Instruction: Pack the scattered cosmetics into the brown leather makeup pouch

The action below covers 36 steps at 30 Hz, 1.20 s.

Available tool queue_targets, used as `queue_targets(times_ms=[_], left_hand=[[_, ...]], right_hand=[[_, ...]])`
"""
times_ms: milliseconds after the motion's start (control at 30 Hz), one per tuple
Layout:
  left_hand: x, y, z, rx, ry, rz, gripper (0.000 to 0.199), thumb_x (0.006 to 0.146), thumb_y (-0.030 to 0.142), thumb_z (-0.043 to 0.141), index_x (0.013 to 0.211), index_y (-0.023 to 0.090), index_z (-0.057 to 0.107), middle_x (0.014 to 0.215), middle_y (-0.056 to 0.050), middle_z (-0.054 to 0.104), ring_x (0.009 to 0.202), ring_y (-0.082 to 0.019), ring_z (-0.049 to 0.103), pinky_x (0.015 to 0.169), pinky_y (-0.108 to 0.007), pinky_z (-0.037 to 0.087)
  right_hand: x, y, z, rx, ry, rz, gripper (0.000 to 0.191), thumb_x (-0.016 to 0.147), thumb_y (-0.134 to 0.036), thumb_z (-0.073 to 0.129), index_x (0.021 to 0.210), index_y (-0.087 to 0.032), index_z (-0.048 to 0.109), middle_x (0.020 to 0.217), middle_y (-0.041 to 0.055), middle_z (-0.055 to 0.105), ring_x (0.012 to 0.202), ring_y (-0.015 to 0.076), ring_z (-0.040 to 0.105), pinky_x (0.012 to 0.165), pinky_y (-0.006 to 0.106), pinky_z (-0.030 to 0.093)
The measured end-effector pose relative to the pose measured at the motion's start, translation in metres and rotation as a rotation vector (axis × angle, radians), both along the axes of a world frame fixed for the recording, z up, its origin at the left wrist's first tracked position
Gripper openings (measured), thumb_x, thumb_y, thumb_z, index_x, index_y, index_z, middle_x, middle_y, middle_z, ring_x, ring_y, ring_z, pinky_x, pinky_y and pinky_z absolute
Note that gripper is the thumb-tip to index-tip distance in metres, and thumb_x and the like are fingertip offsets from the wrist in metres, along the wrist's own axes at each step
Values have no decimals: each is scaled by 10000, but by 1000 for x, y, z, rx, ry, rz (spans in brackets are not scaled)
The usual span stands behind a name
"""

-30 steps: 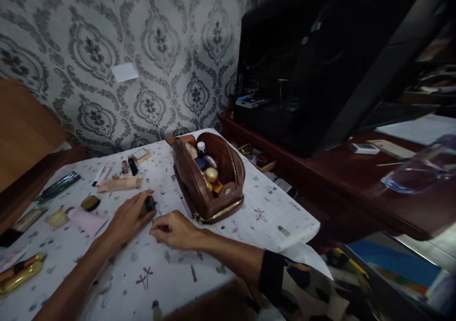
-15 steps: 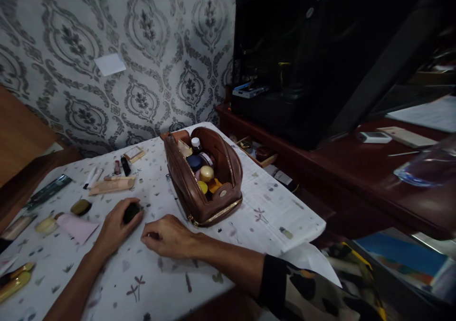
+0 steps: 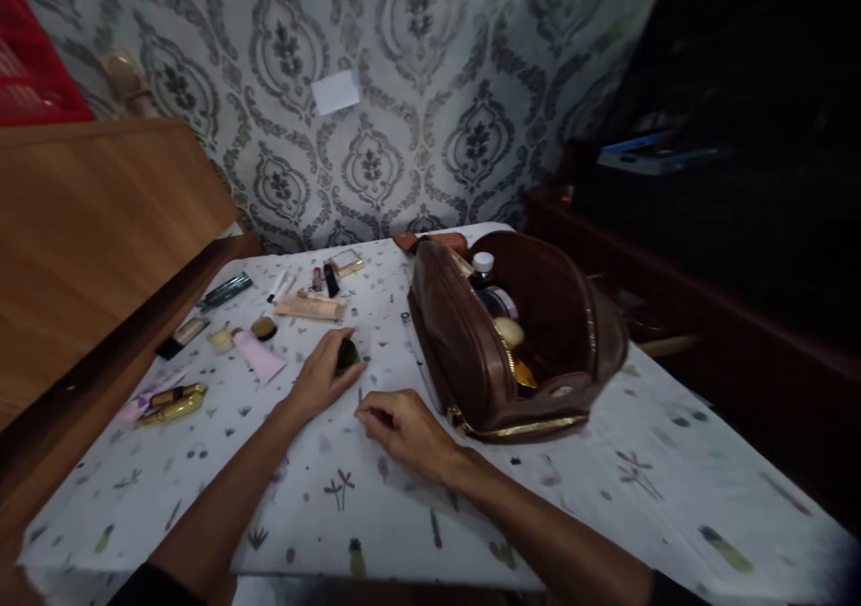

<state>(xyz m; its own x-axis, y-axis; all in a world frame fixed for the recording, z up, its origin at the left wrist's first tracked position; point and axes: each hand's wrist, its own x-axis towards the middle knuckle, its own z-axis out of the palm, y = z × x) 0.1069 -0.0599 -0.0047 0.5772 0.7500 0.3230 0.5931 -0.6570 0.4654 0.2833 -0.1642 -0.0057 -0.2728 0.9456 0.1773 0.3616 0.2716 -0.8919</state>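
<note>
My left hand [image 3: 321, 380] is closed around a small dark round jar [image 3: 347, 353], low over the tablecloth. Just to its right, my right hand [image 3: 407, 427] rests with curled fingers, thumb and index pressed together; whatever they may hold is hidden. Beyond the right hand stands a brown cosmetic bag [image 3: 457, 337], unzipped and gaping. Inside it show a dark bottle with a white cap [image 3: 482, 264], a pale yellow jar lid [image 3: 509, 332] and an orange item [image 3: 525, 375]. Left of my left hand lie a pink tube [image 3: 259, 356] and a round olive-topped jar [image 3: 264, 328].
Several cosmetics lie at the left: a beige tube [image 3: 310, 307], a dark green packet [image 3: 226, 291], gold tubes [image 3: 173, 404] and a compact [image 3: 345, 262]. A wooden panel [image 3: 108, 220] borders the left side. A dark red desk [image 3: 565, 238] stands at the right, against the patterned wall.
The view has swung left, so the bag and both hands appear further right. The left hand keeps the dark jar. The right hand stays curled beside it.
</note>
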Motion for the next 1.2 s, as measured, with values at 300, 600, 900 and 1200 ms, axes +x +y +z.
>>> queue_targets(times_ms=[300,600,900,1200], left_hand=[[-6,24,8,90,-73,60,397,1054,420,323,1152,171,617,1202,-121,624,1201,-249,541,1084,-433,427],[13,48,29,117,230,-246,351,1002,420,491,1211,213,683,1264,-94,692,1318,-296,529,1157,-505,333],[-43,46,30,216,554,-126,401,959,272,492,1338,272,624,1552,-82,481,1491,-339,324,1190,-597,256],[13,121,51,123,409,130,430,1020,360,348,1355,201,565,1396,-99,607,1320,-229,518,1132,-368,382]], right_hand=[[-6,9,4,-200,70,-2,204,867,-207,539,690,-159,629,595,-12,605,552,105,492,550,219,349],[-20,46,13,-82,69,-362,203,773,-245,502,586,-194,561,550,-5,569,548,132,494,566,254,350],[-20,44,-14,30,153,-436,297,778,-445,495,600,-212,541,515,-26,491,523,133,437,539,260,326],[-20,47,-17,15,183,-426,291,780,-435,481,590,-219,527,512,-26,489,526,138,451,541,264,326]])
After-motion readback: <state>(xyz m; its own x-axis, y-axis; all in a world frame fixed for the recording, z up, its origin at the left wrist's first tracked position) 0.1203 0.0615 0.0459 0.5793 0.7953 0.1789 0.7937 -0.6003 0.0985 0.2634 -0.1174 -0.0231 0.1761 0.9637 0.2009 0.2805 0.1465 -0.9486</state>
